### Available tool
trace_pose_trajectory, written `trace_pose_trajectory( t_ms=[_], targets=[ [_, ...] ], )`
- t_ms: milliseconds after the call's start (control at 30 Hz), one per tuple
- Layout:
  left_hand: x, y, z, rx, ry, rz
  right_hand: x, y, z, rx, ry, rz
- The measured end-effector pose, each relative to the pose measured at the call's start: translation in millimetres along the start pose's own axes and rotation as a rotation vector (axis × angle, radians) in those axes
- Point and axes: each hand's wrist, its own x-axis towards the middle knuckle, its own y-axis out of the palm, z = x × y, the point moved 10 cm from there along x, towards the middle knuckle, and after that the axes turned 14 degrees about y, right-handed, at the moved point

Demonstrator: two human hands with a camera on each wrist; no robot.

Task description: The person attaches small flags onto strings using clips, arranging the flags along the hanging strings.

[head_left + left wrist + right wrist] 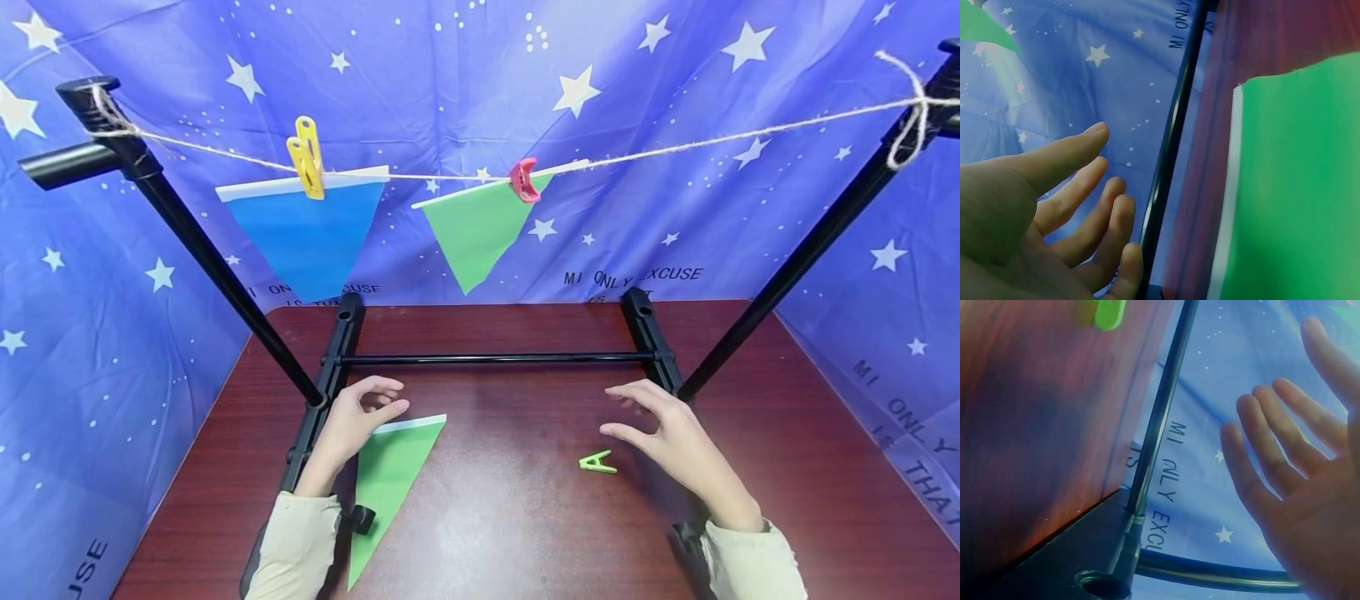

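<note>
My left hand (352,425) hovers above a green triangular pennant (393,467) with a white top edge, fingers relaxed and holding nothing. In the left wrist view the pennant (1300,175) lies to the right of the loosely bent fingers. On the right side, my right hand (667,429) is held over the table with fingers relaxed and nothing in them. Nearest to it is a light green clothespin (597,462), lying on the table to its left. Part of that clothespin (1110,312) shows at the top of the right wrist view.
A string (720,142) runs between two black posts (225,275). On it hang a blue pennant (303,233) with a yellow clothespin (306,162) and a green pennant (480,229) with a red clothespin (525,181). A black crossbar (495,359) spans the stand's feet on the brown table (525,533).
</note>
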Motion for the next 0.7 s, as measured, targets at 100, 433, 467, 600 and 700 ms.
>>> trace_pose_trajectory(
  t_ms=[100,433,467,600,700],
  targets=[
    [-2.4,2.3,3.0,0.047,-0.014,0.025,-1.3,7.1,-4.7,-0.023,0.034,0.039],
    [-11.5,7.4,16.2,0.177,-0.090,0.080,-7.3,26.7,-13.0,-0.050,0.062,0.149],
    [-12.5,7.8,17.6,0.187,-0.097,0.082,-8.1,28.2,-13.9,-0.054,0.066,0.156],
    [-16.6,9.9,23.6,0.201,-0.138,0.097,-11.3,32.7,-14.3,-0.072,0.043,0.166],
    [-18.2,12.6,27.0,0.204,-0.164,0.105,-14.1,35.1,-16.3,-0.067,0.036,0.181]
  ],
)
